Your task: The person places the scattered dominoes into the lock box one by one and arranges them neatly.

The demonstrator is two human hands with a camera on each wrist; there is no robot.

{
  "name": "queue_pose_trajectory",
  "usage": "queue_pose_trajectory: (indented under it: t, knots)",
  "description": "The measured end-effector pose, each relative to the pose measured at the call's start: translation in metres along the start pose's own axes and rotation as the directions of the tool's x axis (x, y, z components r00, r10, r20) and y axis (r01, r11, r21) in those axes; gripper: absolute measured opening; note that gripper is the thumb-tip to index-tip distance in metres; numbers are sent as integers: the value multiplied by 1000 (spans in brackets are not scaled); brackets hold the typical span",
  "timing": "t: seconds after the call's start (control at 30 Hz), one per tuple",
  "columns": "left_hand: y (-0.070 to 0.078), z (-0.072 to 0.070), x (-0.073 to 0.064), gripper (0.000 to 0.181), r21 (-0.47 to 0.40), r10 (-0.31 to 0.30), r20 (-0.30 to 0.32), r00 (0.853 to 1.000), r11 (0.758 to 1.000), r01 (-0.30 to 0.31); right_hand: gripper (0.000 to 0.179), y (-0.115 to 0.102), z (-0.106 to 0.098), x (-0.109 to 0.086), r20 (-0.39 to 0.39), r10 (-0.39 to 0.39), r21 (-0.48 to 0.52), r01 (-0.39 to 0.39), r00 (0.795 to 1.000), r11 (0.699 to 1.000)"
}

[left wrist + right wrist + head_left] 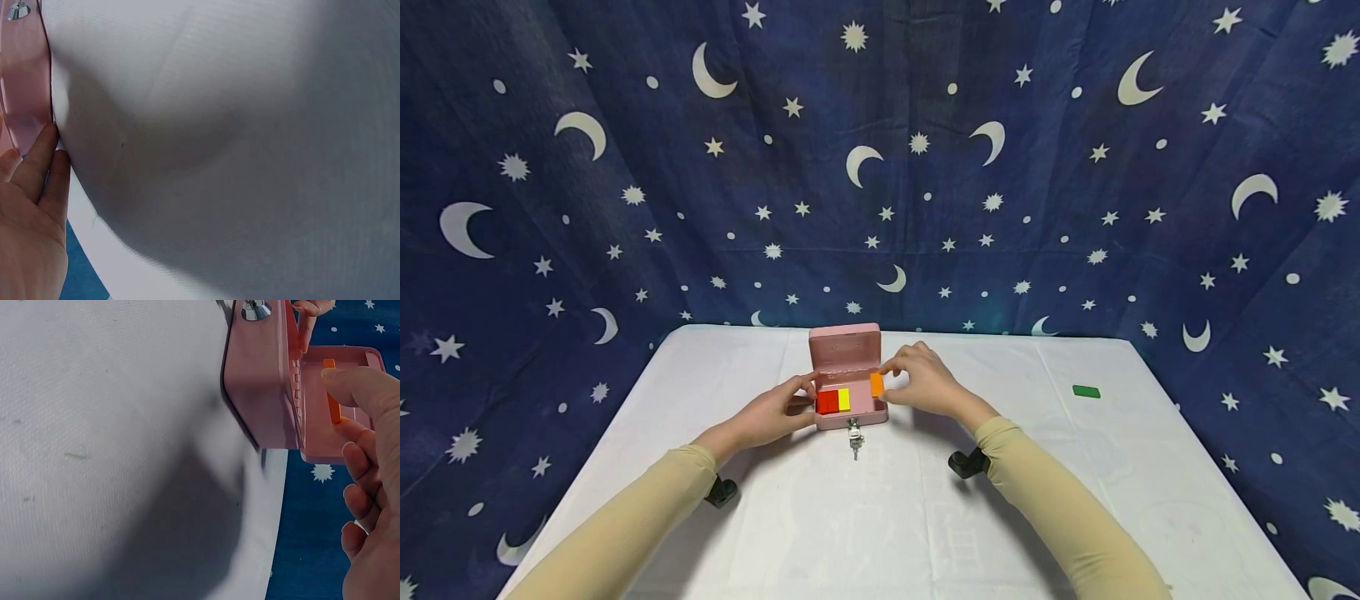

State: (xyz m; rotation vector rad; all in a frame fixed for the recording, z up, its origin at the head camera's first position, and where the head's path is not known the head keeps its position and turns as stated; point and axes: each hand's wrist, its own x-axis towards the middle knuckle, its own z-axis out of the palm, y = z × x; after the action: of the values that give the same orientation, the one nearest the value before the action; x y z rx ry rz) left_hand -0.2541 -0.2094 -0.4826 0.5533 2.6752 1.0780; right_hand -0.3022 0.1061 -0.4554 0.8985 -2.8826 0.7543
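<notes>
A small pink metal cash box (847, 422) stands on the table with its lid (846, 350) raised. Inside, at the left, lie a red block (827, 402) and a yellow block (844, 400) side by side. My right hand (922, 382) pinches an orange block (877, 385) between thumb and fingers over the box's right side; the right wrist view shows that block (332, 390) on edge. My left hand (778, 408) touches the box's left side, and in the left wrist view its fingertips (47, 134) meet the pink wall.
A green block (1086, 391) lies apart on the right of the white-covered table (925, 500). Keys (855, 442) hang from the lock on the box's front. Behind the table hangs a dark blue curtain (925, 217) with moons and stars.
</notes>
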Motion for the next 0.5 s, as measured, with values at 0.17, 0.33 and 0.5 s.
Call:
queue_pose_trajectory:
  t: [0.17,0.33,0.5]
  knots:
    - [1,0,-1,36,-1,5,-2,1000,1000,-5,37,-1,4,2,-11,-15,-10,15,1000,1000]
    - [0,0,0,36,11,-19,-4,1000,1000,19,35,-4,7,5,-6,-30,-15,30,1000,999]
    - [0,1,0,38,17,-18,-6,1000,1000,18,34,-6,9,7,-2,-26,-25,26,1000,999]
